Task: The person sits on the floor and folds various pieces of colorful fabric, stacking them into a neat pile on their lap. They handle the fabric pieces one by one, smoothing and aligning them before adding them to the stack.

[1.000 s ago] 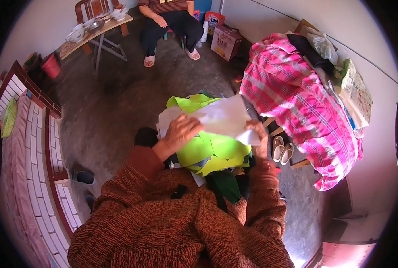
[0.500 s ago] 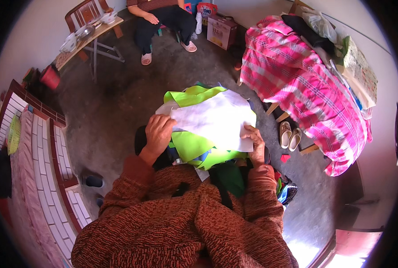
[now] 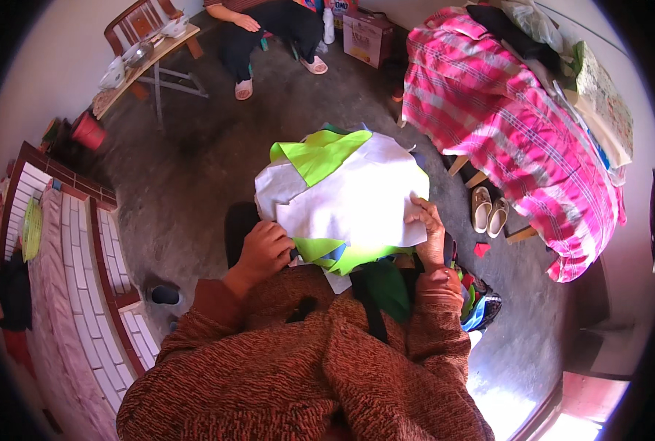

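Note:
White fabric (image 3: 349, 191) lies spread over a layered pile of cloth pieces on my lap. A bright green cloth piece (image 3: 320, 156) folds over its far edge, and more green cloth (image 3: 371, 259) shows beneath the near edge. My left hand (image 3: 265, 248) is closed at the near left edge of the white fabric, its fingers curled and the fingertips partly hidden. At the right edge, my right hand (image 3: 429, 226) pinches the white fabric between thumb and fingers. A dark green cloth (image 3: 386, 290) hangs against my body below the pile.
Across the room sits another person (image 3: 268, 37), a hand on the lap. A pink plaid cloth (image 3: 481, 125) covers furniture at right, with shoes (image 3: 489, 212) beside it. At far left stands a narrow table (image 3: 147, 66) with bowls. Colourful scraps (image 3: 478, 305) lie by my right side.
My left hand has drawn toward me, from the white fabric's left side to its near left edge. The far green piece now folds further over the white. My right hand keeps its hold.

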Demonstrator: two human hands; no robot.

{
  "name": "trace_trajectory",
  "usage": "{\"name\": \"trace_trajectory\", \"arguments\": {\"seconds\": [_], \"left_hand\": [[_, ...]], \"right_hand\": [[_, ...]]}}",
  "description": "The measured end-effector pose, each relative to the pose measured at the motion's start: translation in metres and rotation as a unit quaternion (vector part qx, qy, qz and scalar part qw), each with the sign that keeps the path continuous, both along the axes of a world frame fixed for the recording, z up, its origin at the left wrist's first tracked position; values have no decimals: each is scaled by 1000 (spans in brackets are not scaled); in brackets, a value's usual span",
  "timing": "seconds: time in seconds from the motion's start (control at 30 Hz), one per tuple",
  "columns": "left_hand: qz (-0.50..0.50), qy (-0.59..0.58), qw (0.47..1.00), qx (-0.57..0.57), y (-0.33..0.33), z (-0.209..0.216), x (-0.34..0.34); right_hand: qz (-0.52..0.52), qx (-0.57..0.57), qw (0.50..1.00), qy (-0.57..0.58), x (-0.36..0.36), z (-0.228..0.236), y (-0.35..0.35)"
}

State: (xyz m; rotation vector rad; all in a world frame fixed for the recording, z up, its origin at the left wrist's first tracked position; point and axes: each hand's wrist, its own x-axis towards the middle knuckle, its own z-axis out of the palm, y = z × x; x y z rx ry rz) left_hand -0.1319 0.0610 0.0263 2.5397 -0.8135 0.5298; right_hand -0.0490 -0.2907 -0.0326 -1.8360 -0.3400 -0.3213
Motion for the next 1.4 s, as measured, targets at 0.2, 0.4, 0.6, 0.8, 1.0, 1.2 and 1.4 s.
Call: {"name": "trace_trajectory", "arguments": {"seconds": [0.2, 0.4, 0.6, 0.8, 1.0, 1.2, 1.4], "left_hand": [[16, -86, 992, -86, -45, 50, 31], [17, -48, 997, 62, -101, 52, 87], [19, 4, 990, 136, -105, -2, 100], [12, 0, 990, 140, -107, -2, 100], [17, 2, 988, 152, -107, -2, 101], [14, 1, 989, 147, -110, 2, 99], [5, 17, 987, 157, -115, 5, 102]], "right_hand": [[-72, -19, 997, -16, -4, -7, -5], [-85, 1, 994, -73, -5, -8, -6], [-96, -2, 993, -76, -6, -5, -11], [-149, 174, 972, -45, -29, -3, -38], [-337, 249, 897, 144, -93, -108, -160], [-484, -104, 800, 339, -168, -233, -208], [-496, -214, 740, 400, -173, -268, -199]]}}
